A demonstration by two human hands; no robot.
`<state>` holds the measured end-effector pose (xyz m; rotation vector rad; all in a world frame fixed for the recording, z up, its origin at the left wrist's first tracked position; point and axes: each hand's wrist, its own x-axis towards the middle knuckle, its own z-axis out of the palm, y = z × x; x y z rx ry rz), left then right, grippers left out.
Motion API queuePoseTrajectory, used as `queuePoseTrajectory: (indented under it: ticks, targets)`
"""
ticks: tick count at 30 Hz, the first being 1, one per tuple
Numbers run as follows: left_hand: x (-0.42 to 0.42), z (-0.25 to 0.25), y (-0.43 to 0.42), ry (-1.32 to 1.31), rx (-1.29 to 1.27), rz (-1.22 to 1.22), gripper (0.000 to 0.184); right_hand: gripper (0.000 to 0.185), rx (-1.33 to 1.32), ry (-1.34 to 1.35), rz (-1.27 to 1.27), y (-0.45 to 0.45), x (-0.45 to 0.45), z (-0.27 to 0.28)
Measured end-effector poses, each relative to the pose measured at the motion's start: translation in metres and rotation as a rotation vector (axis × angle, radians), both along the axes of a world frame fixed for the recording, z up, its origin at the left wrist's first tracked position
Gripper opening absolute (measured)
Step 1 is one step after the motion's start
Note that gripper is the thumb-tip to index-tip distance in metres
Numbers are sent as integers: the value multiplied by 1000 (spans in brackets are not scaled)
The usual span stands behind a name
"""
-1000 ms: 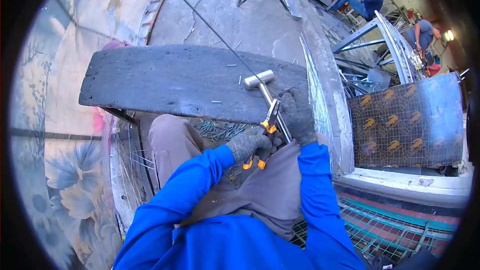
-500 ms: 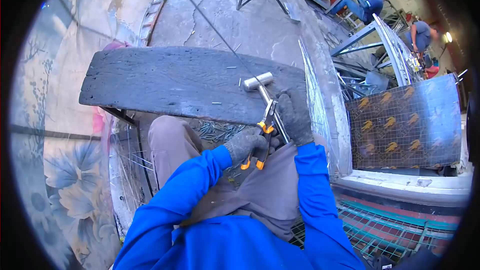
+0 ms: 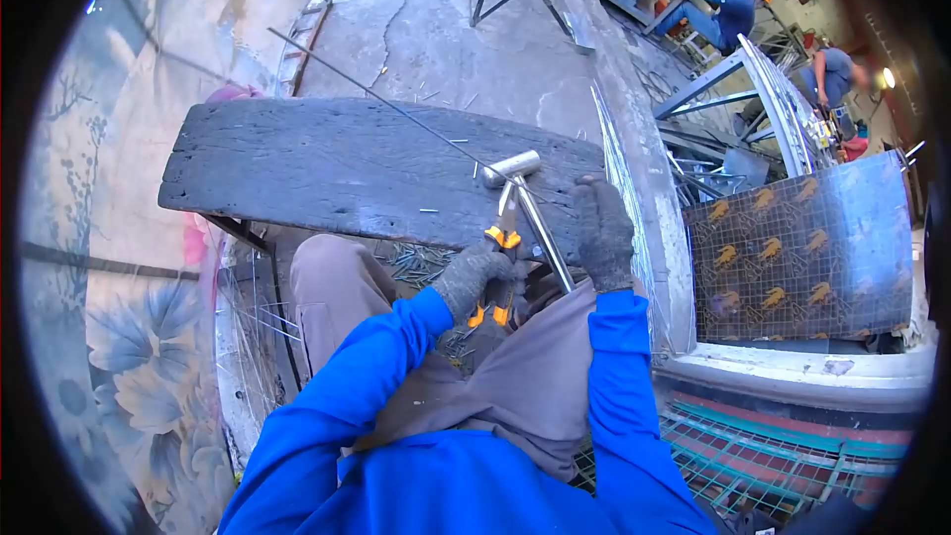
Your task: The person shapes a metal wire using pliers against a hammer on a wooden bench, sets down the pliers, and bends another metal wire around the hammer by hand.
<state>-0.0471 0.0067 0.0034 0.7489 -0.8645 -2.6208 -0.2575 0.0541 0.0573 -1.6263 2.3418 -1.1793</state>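
A dark, worn wooden table (image 3: 347,163) is set across the workspace, its surface scratched and pitted, with a few short metal pieces (image 3: 428,210) scattered on it. Toward its right end a hammer-shaped metal tool (image 3: 540,228) is seen, its head over the tabletop and its handle slanted past the near edge to the person's leg. At that edge the pliers (image 3: 506,210) are gripped by the gloved left hand (image 3: 474,279). A thin rod (image 3: 386,104) is stretched diagonally above the table, its near end brought to the pliers' tips beside the metal head. The gloved right hand (image 3: 605,233) is held by the table's right end, apart from the handle; whether anything is grasped in it cannot be told. More cut pieces (image 3: 421,260) are heaped below the near edge. The table is flanked on the left by a flower-printed cloth (image 3: 149,367) and on the right by long thin rods (image 3: 620,173) and a patterned panel (image 3: 768,267). Beyond it, a cracked concrete floor (image 3: 426,10) is shown, and two people (image 3: 728,20) are seen farther off to the right.
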Motion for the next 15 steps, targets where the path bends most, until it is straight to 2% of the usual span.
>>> queuePoseTrajectory:
  ticks: [1,2,3,5,8,11,15]
  targets:
    - [3,16,-6,-38,-22,43,23,32,140,67,30,0,3,6]
    - [15,32,-11,-135,-74,-10,24,32,375,-9,-25,1,9,11]
    - [18,30,-12,-137,-73,-13,24,32,376,-12,-27,3,6,3]
    - [20,25,-14,-184,-184,-51,27,31,194,-65,184,8,-5,-16]
    - [15,20,-7,-120,-139,2,30,29,158,-55,244,11,1,-3]
    - [23,32,-11,-192,-128,-67,31,29,236,-162,261,13,-1,-8]
    - [23,33,-10,-162,-72,-15,33,31,309,-236,213,12,17,16]
